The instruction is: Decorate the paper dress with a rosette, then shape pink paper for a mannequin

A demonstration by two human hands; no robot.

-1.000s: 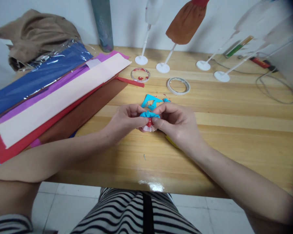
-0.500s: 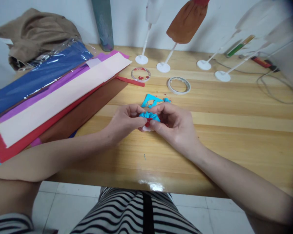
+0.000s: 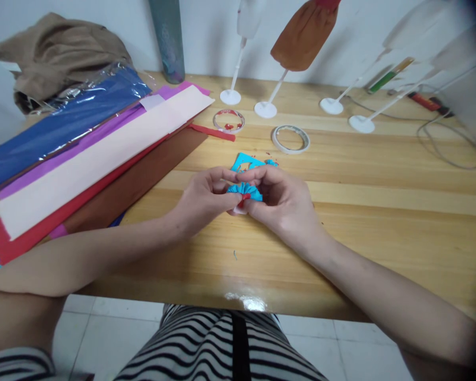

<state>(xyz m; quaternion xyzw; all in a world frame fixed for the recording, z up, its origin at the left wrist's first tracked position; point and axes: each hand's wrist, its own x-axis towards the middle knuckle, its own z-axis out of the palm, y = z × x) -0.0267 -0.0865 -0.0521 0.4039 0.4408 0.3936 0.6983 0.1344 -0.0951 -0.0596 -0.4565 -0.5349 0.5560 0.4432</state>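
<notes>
Left hand (image 3: pixel 200 197), right hand (image 3: pixel 289 203): fingers pinch one pleated paper (image 3: pixel 244 189), above the counter (image 3: pixel 206 270). Blue scraps (image 3: pixel 249 158): at 12 o'clock from it. Risk: pleats (thin, apparently) spring loose if either pinch slackens.

Glossy wood tabletop (image 3: pixel 381 227), its smooth surface throwing back light at the near edge; clear, shiny plastic wrap around the blue roll (image 3: pixel 71 111); matt brown paper (image 3: pixel 138 174); soft, creased brown cloth (image 3: pixel 67 53); smooth, pale floor tiles (image 3: pixel 119 338) with a slight sheen.
</notes>
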